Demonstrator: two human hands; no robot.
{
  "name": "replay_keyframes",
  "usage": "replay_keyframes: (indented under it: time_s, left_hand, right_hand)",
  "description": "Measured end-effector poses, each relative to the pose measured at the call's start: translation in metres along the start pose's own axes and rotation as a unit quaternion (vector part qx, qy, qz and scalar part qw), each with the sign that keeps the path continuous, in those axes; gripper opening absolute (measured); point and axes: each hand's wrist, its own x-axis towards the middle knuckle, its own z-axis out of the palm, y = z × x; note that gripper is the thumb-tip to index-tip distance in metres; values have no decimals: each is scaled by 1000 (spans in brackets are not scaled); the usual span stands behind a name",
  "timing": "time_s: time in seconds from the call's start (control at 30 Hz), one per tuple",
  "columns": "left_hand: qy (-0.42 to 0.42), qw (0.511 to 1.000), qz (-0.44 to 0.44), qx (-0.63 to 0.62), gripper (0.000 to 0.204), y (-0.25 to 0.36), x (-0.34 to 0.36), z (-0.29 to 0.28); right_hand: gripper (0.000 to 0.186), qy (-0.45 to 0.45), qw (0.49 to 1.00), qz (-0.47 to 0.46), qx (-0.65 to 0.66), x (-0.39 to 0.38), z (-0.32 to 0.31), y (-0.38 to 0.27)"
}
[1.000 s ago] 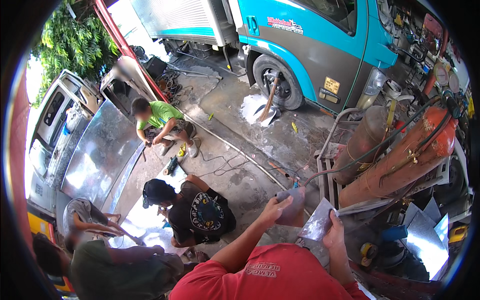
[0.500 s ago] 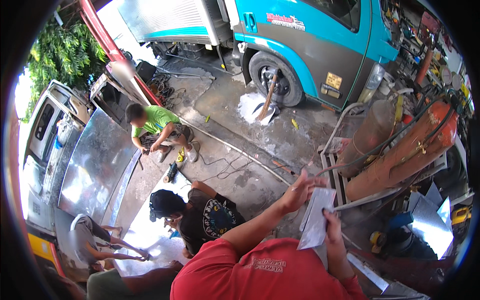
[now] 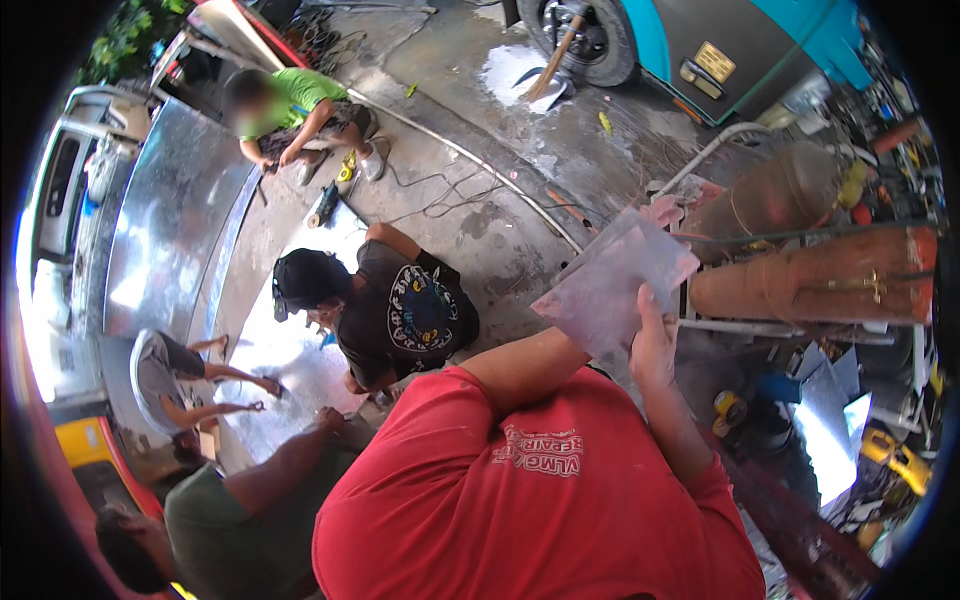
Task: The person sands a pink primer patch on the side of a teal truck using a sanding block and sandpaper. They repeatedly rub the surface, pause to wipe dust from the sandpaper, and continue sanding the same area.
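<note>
A small grey flat metal sheet (image 3: 610,290) is held up in front of my chest, its broad face tilted toward me and blurred by motion. My right hand (image 3: 655,340) is closed on its right lower edge, with the thumb lying on the near face. My left forearm (image 3: 530,370) reaches across behind the sheet, which hides nearly all of my left hand; its fingers cannot be made out. Beyond the sheet, to the right, two large rusty-brown gas cylinders (image 3: 810,278) lie tilted on a rack.
A person in a black shirt (image 3: 400,310) crouches over a shiny sheet (image 3: 290,385) on the floor. A person in green (image 3: 310,95) squats farther back. Two more people are at left. Cables, a pipe (image 3: 470,150), and a broom (image 3: 555,60) lie or lean near the truck wheel (image 3: 600,40).
My left hand, visible at the stack's top edge before, has gone behind the metal. The narrow pieces seen edge-on now show as one broad face. My view has tipped downward.
</note>
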Motion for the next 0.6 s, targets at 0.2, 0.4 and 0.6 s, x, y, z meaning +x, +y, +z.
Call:
replay_keyframes:
  time_s: [0.2, 0.4, 0.6]
  left_hand:
    - [-108, 966, 75, 221, 81, 13, -8, 2]
    - [-412, 840, -33, 350, 65, 109, -66, -81]
    - [-245, 938, -84, 230, 59, 164, -54, -229]
  right_hand:
    - [61, 54, 994, 93, -15, 118, 10, -45]
    - [50, -132, 952, 126, 248, 217, -11, -68]
    - [56, -68, 955, 209, 199, 294, 1, 16]
